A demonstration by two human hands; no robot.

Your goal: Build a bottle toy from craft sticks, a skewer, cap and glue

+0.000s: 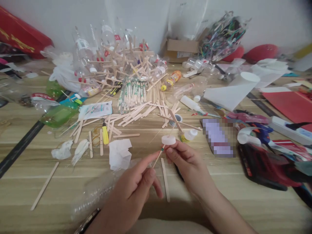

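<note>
My left hand is closed in a pinch on a thin wooden skewer, its index finger stretched along toward the tip. A white bottle cap sits at the skewer's upper end, with a small green piece just under it. My right hand pinches the cap from its lower right side. The fingertips partly hide where cap and skewer meet. Below the hands, a popsicle stick lies on the table. A clear plastic bottle lies left of my left hand, blurred. White tissue rests beyond it.
Loose popsicle sticks, skewers and plastic bottles pile up at the back. A yellow-handled tool lies left of centre. On the right are a small bottle, a phone and a red-black power tool.
</note>
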